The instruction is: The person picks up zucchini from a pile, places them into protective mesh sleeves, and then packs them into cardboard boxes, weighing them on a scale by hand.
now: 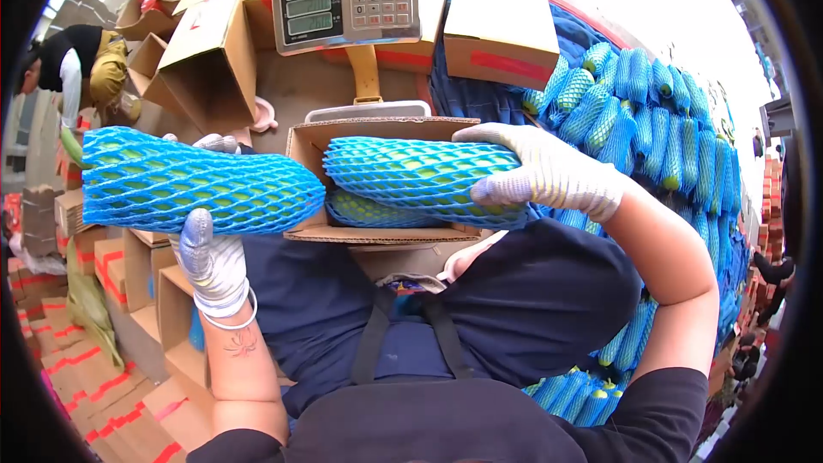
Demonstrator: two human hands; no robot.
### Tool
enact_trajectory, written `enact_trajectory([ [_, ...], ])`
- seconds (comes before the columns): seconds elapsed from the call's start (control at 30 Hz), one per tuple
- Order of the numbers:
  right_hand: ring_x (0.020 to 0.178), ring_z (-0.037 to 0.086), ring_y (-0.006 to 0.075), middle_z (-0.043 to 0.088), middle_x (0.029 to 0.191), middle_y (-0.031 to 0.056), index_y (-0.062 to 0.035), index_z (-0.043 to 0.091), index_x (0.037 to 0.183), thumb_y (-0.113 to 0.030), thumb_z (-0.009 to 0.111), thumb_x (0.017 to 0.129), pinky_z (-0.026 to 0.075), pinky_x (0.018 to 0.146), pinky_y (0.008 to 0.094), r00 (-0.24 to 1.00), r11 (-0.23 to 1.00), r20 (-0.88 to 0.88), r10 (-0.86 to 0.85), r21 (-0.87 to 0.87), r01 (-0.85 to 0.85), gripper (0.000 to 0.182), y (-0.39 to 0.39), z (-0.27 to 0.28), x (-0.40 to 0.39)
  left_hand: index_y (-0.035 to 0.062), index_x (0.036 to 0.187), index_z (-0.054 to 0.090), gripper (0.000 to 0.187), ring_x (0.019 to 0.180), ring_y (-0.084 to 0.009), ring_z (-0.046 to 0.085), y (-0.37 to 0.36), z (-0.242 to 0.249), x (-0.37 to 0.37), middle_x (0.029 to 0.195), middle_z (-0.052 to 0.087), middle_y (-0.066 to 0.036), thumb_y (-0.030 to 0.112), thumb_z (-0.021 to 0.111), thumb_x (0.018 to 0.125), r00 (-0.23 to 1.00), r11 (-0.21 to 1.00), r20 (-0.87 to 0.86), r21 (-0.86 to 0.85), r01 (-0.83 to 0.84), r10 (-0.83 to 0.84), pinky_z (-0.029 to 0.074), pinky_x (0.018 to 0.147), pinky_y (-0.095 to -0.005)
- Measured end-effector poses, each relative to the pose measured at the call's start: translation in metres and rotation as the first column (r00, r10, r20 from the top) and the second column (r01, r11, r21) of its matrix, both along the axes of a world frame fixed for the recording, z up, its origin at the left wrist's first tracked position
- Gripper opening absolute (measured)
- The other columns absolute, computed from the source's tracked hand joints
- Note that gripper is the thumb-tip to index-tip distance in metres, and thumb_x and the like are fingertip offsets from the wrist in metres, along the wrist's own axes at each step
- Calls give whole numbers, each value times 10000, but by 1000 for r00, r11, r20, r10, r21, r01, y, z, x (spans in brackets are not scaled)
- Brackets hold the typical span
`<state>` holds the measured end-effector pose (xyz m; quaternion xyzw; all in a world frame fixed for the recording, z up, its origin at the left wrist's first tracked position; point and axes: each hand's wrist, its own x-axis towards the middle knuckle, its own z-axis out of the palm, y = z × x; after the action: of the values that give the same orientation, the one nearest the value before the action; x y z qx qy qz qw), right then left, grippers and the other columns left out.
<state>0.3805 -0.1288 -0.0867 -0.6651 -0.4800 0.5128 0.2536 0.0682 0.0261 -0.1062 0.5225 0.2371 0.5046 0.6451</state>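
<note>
Long green fruits (206, 182) — blue-netted, sideways

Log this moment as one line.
left hand: holding netted produce | right hand: gripping second netted piece at open box | box: another netted piece inside | scale: beyond box

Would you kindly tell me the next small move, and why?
The right hand should probably ease its netted piece down into the open carton, since one end shows outside it; a lower netted piece is inside, and the left hand holds a third one.

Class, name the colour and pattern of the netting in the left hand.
The netting is blue diamond mesh, seen in the head view.
</note>
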Motion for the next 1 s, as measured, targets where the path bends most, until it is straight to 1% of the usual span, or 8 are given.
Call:
enact_trajectory([
  [0.2,1158,591,263,616,1242,196,18,491,1362,-427,756,764,453,990,348,970,900,-109,220,-361,-244,792,63,-81,-53,70,1475,269,849,1251,-333,480,5,-2,-52,1324,481,-192,318,740,813,994,998,86,-2,-66,66,325,1140,-479],
  [0.3,1125,609,353,639,1173,242,14,498,1341,-329,738,756,478,961,385,698,750,320,640,-456,-479,720,61,-123,-69,41,1487,261,913,1229,-324,496,3,-6,-53,1319,480,-205,301,759,767,994,996,65,-13,-92,92,342,1111,-469],
  [0.33,1084,627,354,651,1130,234,12,508,1327,-293,710,764,501,922,404,568,706,424,705,-496,-506,671,38,-213,-58,41,1487,261,913,1229,-324,496,3,-7,-50,1319,480,-205,301,759,767,993,996,75,-15,-90,90,342,1111,-469],
  [0.47,989,661,327,666,1048,183,-26,540,1304,-255,690,802,532,838,424,387,755,682,621,-386,-530,572,33,-94,-86,27,1484,285,969,1221,-301,524,2,-2,-25,1302,533,-193,375,809,748,997,989,-62,134,61,-53,389,1077,-439],
  [0.53,1094,634,326,664,1162,181,-61,603,1251,-221,603,885,505,918,410,585,830,615,529,-233,-506,400,27,-51,-76,41,1448,362,922,1219,-275,536,7,-9,-14,1306,552,-149,364,841,730,975,936,-197,315,158,-98,412,1067,-421],
  [0.67,1115,629,288,658,1178,193,-17,554,1310,-204,605,942,480,962,344,977,956,202,-70,292,8,415,-7,-18,-34,67,1465,317,927,1259,-298,496,-12,-3,24,1354,493,-191,230,842,718,895,900,-95,-67,430,-435,424,1072,-472],
  [0.8,1114,627,252,660,1173,183,26,556,1292,-176,624,934,469,963,335,937,856,16,-349,413,312,416,-18,-14,-20,132,1447,387,797,1294,-295,472,-27,-38,65,1372,495,-132,78,781,756,891,841,233,-304,447,-389,382,1106,-483],
  [1.0,1071,638,331,657,1138,193,16,573,1271,-204,641,913,487,924,360,891,842,319,-323,526,117,426,-27,1,-14,105,1385,451,765,1150,-222,576,-42,-50,79,1251,574,-49,44,820,717,870,856,-74,-233,461,-488,435,1035,-378],
])
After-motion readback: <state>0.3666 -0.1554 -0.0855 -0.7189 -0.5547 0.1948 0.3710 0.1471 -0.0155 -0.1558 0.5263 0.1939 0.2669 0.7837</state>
